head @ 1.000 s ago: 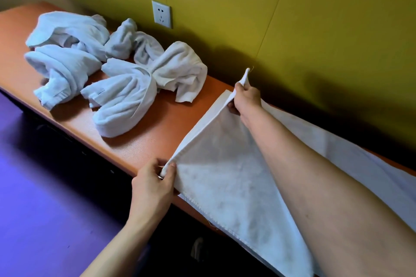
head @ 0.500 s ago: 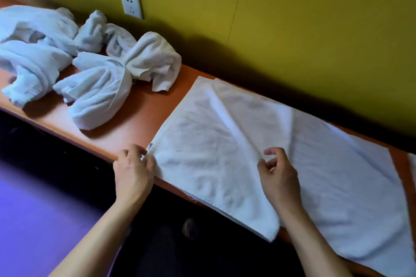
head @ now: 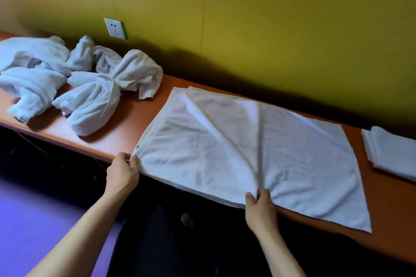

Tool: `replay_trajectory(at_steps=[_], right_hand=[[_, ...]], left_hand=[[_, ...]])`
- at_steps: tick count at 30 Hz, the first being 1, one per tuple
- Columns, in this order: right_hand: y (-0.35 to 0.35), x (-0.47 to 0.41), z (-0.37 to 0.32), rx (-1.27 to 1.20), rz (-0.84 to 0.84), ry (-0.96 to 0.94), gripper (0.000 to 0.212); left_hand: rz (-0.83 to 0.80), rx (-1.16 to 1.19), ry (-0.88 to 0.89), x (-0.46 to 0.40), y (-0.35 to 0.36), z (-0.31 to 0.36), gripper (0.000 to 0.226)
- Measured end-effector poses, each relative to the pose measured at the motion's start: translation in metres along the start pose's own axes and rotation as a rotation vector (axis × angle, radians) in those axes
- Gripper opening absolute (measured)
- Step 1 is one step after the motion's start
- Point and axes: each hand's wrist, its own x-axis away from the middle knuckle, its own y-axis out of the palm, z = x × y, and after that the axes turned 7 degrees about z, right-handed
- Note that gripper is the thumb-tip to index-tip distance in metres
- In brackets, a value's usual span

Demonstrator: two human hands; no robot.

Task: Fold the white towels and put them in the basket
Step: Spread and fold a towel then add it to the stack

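A white towel (head: pixel 247 148) lies spread on the orange table (head: pixel 126 135), its front edge hanging slightly over the table's edge. My left hand (head: pixel 122 175) pinches the towel's near left corner. My right hand (head: pixel 261 209) pinches the towel's front edge near the middle, where creases fan out. Several crumpled white towels (head: pixel 90 101) lie in a heap at the left. A folded white towel (head: pixel 391 153) lies at the far right, partly cut off. No basket is in view.
A yellow-green wall (head: pixel 270 29) runs right behind the table, with a white power socket (head: pixel 114 28) above the heap. Below the table's front edge it is dark; the floor (head: pixel 33 220) at the left is purple.
My right hand let go of the far corner, laid it down, and came back to pinch the front edge. The towel now lies flat. My left hand stayed at the near left corner.
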Motion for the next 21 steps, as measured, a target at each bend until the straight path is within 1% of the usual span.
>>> replay_trajectory(at_steps=[4,7,8,9,10,12,13,14,16,17,19,20,21], right_hand=[[-0.021,0.008,0.007,-0.239,0.106,-0.057,0.012],[-0.037,0.012,0.015,-0.4,0.122,-0.095,0.019],[-0.041,0.013,0.017,-0.452,0.109,-0.093,0.023],[-0.044,0.014,0.02,-0.49,0.099,-0.093,0.025],[-0.046,0.014,0.023,-0.511,0.096,-0.102,0.022],[-0.049,0.012,0.027,-0.542,0.098,-0.115,0.01],[-0.05,0.01,0.027,-0.576,0.097,-0.103,0.004],[-0.051,0.006,0.026,-0.622,0.098,-0.074,0.003],[-0.05,-0.003,0.021,-0.752,0.078,0.012,0.008],[-0.051,-0.007,0.017,-0.821,0.048,0.039,0.009],[-0.053,-0.016,0.009,-0.912,-0.049,0.03,0.01],[-0.054,-0.019,0.006,-0.922,-0.092,0.011,0.017],[-0.055,-0.023,0.003,-0.906,-0.111,-0.017,0.023]], left_hand=[[-0.018,0.123,0.002,0.017,-0.019,-0.006,0.023],[-0.041,0.259,-0.016,0.037,-0.032,-0.014,0.012],[-0.047,0.304,-0.021,0.044,-0.036,-0.017,0.014],[-0.062,0.342,-0.019,0.05,-0.039,-0.02,0.021],[-0.088,0.372,-0.016,0.056,-0.041,-0.021,0.029],[-0.132,0.411,-0.021,0.063,-0.042,-0.022,0.039],[-0.142,0.434,-0.038,0.065,-0.043,-0.021,0.041],[-0.149,0.462,-0.061,0.066,-0.043,-0.019,0.041],[-0.193,0.513,-0.071,0.067,-0.045,-0.016,0.038],[-0.239,0.513,-0.036,0.067,-0.046,-0.015,0.034],[-0.331,0.418,0.079,0.064,-0.05,-0.014,0.043],[-0.338,0.365,0.134,0.061,-0.051,-0.013,0.043],[-0.313,0.334,0.181,0.058,-0.051,-0.014,0.037]])
